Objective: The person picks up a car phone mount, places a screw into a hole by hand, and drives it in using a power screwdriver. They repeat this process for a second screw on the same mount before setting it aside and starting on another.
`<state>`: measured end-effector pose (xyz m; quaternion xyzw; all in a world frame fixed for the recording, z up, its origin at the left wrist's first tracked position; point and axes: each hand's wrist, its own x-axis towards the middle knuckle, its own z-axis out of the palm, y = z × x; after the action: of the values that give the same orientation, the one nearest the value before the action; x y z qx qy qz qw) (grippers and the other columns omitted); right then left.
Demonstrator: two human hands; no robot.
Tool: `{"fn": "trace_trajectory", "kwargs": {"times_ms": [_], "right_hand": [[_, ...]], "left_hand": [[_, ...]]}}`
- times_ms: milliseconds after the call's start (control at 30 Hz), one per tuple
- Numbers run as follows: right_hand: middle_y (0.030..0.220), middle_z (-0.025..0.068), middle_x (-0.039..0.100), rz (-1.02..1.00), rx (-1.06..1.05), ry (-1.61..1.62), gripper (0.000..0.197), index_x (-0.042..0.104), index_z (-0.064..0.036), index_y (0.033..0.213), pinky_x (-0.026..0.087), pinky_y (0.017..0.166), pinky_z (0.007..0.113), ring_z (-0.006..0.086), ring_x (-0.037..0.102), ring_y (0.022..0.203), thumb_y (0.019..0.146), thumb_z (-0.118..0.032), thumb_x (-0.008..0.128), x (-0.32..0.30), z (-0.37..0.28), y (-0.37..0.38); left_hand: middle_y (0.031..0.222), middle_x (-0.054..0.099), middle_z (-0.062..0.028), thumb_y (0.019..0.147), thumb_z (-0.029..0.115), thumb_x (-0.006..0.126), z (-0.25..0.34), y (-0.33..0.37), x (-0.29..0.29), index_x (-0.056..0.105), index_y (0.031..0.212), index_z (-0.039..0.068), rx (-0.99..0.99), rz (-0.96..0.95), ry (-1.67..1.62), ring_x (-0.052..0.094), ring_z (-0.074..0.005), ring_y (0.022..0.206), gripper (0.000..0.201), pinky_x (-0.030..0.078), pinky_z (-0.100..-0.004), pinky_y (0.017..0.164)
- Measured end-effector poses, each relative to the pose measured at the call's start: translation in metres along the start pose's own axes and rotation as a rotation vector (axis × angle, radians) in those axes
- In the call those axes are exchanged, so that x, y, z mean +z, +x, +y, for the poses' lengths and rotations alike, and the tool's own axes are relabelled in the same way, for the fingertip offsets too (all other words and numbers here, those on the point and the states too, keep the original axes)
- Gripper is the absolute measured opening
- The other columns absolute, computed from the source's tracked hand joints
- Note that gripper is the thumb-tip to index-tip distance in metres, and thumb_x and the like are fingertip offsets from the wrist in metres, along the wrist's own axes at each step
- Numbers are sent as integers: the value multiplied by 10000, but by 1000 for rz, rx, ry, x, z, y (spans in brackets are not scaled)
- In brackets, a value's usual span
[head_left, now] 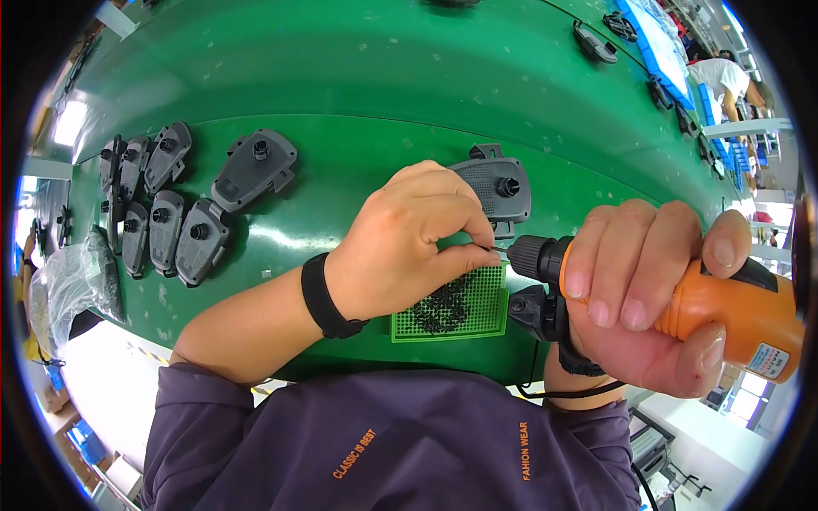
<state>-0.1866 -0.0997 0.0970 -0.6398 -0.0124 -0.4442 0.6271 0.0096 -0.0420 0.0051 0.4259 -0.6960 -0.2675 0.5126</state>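
Note:
My right hand (643,289) is closed around an orange electric screwdriver (682,311) with a black chuck, its thin bit pointing left. At the bit's tip, the thumb and forefinger of my left hand (409,234) pinch together; whatever lies between them is too small to make out. Below these fingers sits a green tray (494,322) with a gridded bottom. Small black screws (443,308) lie heaped in it, partly covered by my left hand. Just beyond the hand, a grey plastic housing (511,204) with a black knob rests on the table, its left part hidden.
Several similar grey housings (254,170) stand at the left of the green table (341,85). Clear plastic bags (81,281) hang over the left edge. A black bracket (532,313) and cable are by my right wrist. Across the table at far right, another person (724,81) bends over blue trays.

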Motion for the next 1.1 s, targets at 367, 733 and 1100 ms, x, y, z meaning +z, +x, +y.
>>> {"fn": "trace_trajectory", "kwargs": {"times_ms": [367, 733, 1100], "right_hand": [[805, 26, 583, -6, -2, -17, 436, 459, -127, 1265, 500, 663, 339, 153, 567, 653, 955, -358, 661, 1, -1, -1], [783, 53, 577, 98, -73, -130, 426, 474, -71, 1260, 514, 643, 361, 183, 558, 636, 964, -343, 612, -26, 14, -21], [748, 68, 541, 272, -22, -164, 423, 496, -32, 1254, 500, 625, 372, 188, 532, 610, 967, -337, 552, -49, 25, -23]], "left_hand": [[912, 698, -55, 694, -24, 842, 2, -3, 0, 728, 836, 66, -79, -22, -136, 641, -228, 872, 203, 516, -353, 778], [1081, 721, -83, 757, 63, 823, 2, 4, -6, 708, 864, 57, 0, -44, -50, 675, -278, 1065, 158, 536, -413, 925], [1268, 696, -86, 789, 48, 786, -4, 1, 1, 626, 852, 57, 86, -259, 408, 584, -307, 1316, 172, 430, -515, 1124]]}}
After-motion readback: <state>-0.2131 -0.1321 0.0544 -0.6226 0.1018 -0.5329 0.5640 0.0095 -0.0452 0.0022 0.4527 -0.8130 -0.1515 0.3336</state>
